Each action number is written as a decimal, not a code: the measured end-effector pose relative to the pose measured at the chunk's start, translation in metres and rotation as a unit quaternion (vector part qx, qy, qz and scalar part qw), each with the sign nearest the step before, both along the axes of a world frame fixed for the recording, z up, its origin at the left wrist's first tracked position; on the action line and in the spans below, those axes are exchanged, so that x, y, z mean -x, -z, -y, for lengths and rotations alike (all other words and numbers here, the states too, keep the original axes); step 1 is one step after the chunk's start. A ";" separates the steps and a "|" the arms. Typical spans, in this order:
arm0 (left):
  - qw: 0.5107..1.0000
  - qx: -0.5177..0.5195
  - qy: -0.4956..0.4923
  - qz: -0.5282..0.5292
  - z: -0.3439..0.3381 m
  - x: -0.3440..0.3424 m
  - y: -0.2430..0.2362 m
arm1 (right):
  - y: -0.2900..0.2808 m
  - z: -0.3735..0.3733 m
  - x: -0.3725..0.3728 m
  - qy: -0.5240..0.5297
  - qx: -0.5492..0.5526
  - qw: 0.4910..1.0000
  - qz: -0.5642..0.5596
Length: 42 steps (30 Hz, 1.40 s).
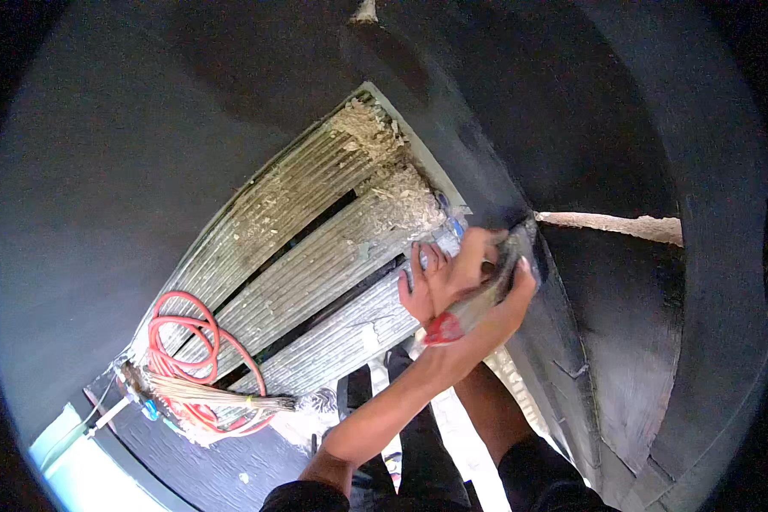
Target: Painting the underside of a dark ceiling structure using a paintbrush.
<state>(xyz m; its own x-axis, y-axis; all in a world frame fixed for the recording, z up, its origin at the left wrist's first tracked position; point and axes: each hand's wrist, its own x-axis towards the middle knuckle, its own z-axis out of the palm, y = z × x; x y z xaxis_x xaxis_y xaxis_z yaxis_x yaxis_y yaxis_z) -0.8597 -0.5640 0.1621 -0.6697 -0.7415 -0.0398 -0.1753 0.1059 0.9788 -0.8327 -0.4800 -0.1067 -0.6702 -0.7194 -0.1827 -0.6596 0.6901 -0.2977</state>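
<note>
My forearms cross, the left one on top. My left hand point(515, 294) grips a long grey, bag-like thing point(485, 297) with a red patch at its lower end; its exact kind is blurred. My right hand point(456, 269) is beside it, over the right end of the slatted boards. Some of its fingers spread toward the boards, while others curl at the grey thing's upper part. Beneath the hands lie pale grooved boards point(299, 247) with dark gaps between them. Crumbly tan debris point(401, 192) covers their far right end.
A coiled red hose point(183, 341) lies at the boards' left end, with a bundle of thin sticks point(222, 392) across it. Dark curved walls point(102, 196) close in on both sides. A pale, rough-edged gap point(614, 224) cuts the right wall. A blue-white object point(72, 452) stands lower left.
</note>
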 end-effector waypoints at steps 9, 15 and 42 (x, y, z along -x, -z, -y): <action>0.975 -0.042 -0.208 -0.066 0.061 0.038 -0.009 | -0.012 0.008 -0.007 0.025 0.127 0.990 -0.062; 0.993 -0.076 -0.048 -0.076 -0.009 0.010 0.015 | -0.007 -0.002 -0.001 0.025 0.149 0.987 -0.057; 0.931 -0.302 -0.116 -0.170 0.016 0.027 0.015 | 0.005 -0.019 0.012 -0.018 -0.018 0.996 -0.090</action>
